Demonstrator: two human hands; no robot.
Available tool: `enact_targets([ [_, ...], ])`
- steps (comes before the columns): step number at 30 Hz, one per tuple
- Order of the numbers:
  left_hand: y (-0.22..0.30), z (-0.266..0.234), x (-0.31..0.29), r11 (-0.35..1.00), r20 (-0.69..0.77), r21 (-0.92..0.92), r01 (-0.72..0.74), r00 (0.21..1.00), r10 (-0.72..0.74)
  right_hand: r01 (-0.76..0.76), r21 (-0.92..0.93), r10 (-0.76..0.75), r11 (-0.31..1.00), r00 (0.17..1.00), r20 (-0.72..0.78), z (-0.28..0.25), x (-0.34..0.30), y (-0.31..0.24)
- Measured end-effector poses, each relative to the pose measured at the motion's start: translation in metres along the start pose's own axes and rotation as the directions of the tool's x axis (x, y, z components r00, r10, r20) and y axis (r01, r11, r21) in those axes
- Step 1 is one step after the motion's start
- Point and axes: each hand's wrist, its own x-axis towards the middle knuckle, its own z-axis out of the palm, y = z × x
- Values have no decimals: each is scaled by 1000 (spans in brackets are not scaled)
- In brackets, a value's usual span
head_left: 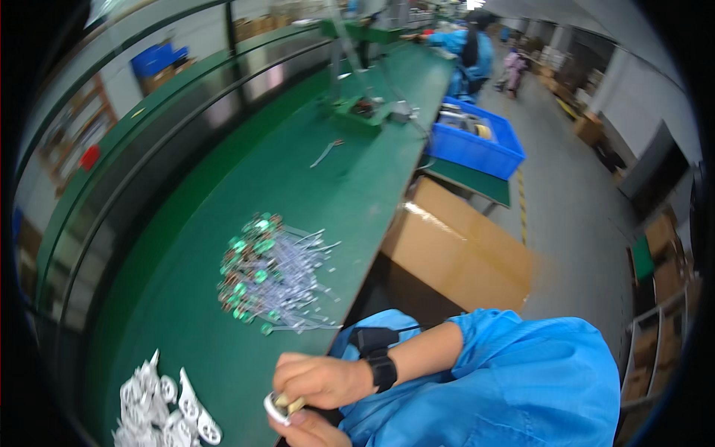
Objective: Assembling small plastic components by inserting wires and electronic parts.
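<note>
At the lower centre of the frame, a small white ring-shaped part (277, 408) is pinched between the curled fingers of the right hand (322, 380) and the left hand (307, 430). Heaped white parts (160, 406) are seen lower left; a pile of leaded green components (268, 274) lies mid-frame on the green bench (246, 186).

component pile (272, 274) behind, probably brackets (165, 406) left

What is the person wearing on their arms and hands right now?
Both hands are bare, no gloves. The upper hand has a black band at the wrist with a thin black cord, and a bright blue sleeve pushed up the forearm. Of the lower hand only part shows.
</note>
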Motion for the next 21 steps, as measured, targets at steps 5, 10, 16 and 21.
enact_targets([
  [5,-8,17,1,987,-10,142,-73,997,75,23,-158,-39,987,995,-95,-2,-6,-2],
  [10,-8,17,3,986,19,150,-78,997,76,-9,-191,-13,982,994,-113,0,-8,-10],
  [16,-2,-2,26,884,-19,-445,140,986,-166,-47,-207,41,977,999,-35,-2,13,-4],
  [21,-19,-9,35,330,401,-781,531,830,-388,-178,-186,169,966,984,-65,-26,18,-16],
])
